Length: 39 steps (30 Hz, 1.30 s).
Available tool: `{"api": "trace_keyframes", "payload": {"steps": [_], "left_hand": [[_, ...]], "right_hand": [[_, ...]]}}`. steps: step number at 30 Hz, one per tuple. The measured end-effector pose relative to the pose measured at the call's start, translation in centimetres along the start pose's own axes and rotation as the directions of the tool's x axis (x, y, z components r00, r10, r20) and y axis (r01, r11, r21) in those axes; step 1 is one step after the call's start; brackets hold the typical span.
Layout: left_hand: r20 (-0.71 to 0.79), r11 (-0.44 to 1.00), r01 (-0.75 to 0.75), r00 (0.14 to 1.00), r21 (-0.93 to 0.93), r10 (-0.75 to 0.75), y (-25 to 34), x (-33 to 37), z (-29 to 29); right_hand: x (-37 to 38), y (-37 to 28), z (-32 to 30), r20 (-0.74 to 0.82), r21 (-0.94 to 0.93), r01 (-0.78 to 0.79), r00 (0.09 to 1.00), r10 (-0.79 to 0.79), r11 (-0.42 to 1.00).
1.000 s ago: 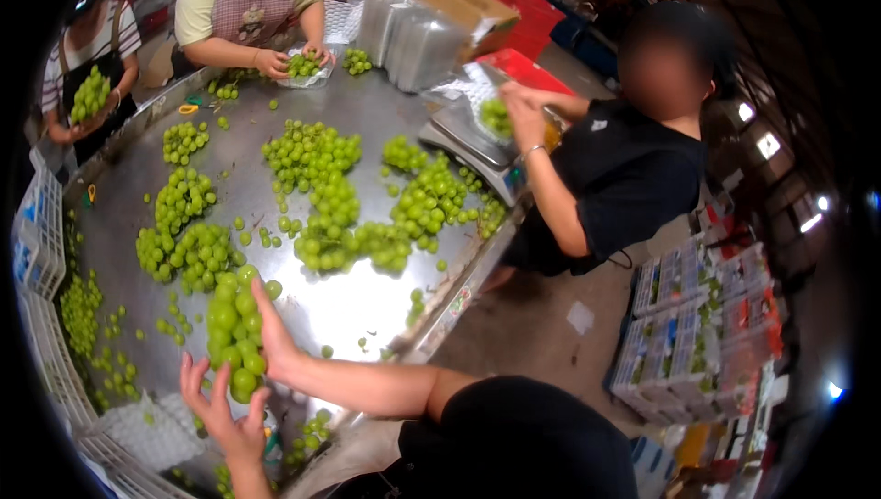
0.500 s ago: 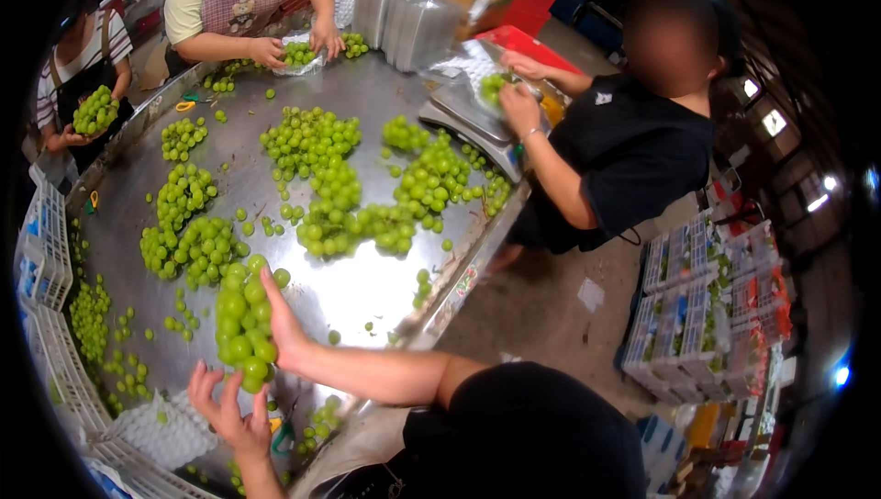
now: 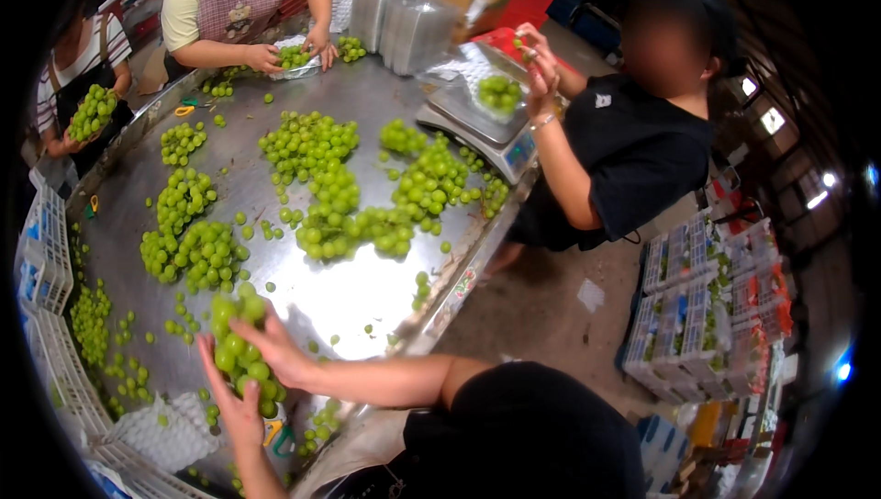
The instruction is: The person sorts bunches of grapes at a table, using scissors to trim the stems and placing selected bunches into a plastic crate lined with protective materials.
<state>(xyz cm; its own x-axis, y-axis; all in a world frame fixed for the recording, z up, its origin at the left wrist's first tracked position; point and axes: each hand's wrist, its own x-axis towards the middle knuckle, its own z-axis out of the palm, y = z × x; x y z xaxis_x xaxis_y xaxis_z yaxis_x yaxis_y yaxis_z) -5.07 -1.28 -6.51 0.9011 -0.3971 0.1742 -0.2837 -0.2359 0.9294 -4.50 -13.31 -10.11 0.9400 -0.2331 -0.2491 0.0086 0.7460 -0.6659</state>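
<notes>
A bunch of green grapes (image 3: 240, 352) is raised over the near left part of the metal table (image 3: 303, 292). My right hand (image 3: 283, 357) holds it from the right, with fingers across its front. On the bunch's lower left side is my left hand (image 3: 237, 414), its fingers stretched out along the grapes and its thumb apart; whether it bears any weight I cannot tell. Scissors with yellow and green handles (image 3: 278, 437) lie beside my left wrist. A white foam net sheet (image 3: 165, 433) lies left of that hand. More grape bunches (image 3: 206, 253) rest just beyond my hands.
White plastic crates (image 3: 44, 246) line the left edge. Across the table a co-worker in an apron (image 3: 240, 3) handles packed grapes; another in black (image 3: 633, 145) stands by a scale (image 3: 477, 118). Clear plastic boxes (image 3: 418, 31) stand at the back. Stacked crates (image 3: 684, 334) occupy the right floor.
My right fingers have come across the front of the bunch, which sits slightly lower. My left hand has moved up against its lower left side. The co-worker in black has raised a hand.
</notes>
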Motion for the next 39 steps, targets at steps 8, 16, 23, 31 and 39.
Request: {"api": "trace_keyframes", "payload": {"steps": [8, 16, 23, 31, 39], "left_hand": [[-0.012, 0.999, 0.017, 1.0, -0.045, -0.017, 0.3, -0.4, 0.3], [-0.079, 0.938, 0.196, 0.971, -0.285, -0.227, -0.5, -1.3, -0.8], [0.22, 0.186, 0.304, 0.903, -0.934, -0.369, -1.6, -0.9, -1.9], [0.281, 0.073, 0.34, 0.865, -0.938, -0.416, 1.0, -0.6, -1.1], [0.246, 0.007, 0.27, 0.886, -0.963, -0.394, 1.6, -0.4, -1.0]], "right_hand": [[-1.1, -1.4, 1.3, 0.083, -0.068, 0.093, 0.993, -0.088, 0.993], [-1.5, 0.4, 1.3, 0.146, -0.365, 0.11, 0.987, -0.06, 0.924], [-1.8, -8.6, 0.7, 0.452, -0.528, 0.175, 0.886, 0.101, 0.831], [-2.4, -4.4, 0.9, 0.447, -0.199, 0.1, 0.894, 0.0, 0.975], [-2.8, -5.0, 2.0, 0.4, -0.18, 0.011, 0.914, 0.063, 0.984]]}}
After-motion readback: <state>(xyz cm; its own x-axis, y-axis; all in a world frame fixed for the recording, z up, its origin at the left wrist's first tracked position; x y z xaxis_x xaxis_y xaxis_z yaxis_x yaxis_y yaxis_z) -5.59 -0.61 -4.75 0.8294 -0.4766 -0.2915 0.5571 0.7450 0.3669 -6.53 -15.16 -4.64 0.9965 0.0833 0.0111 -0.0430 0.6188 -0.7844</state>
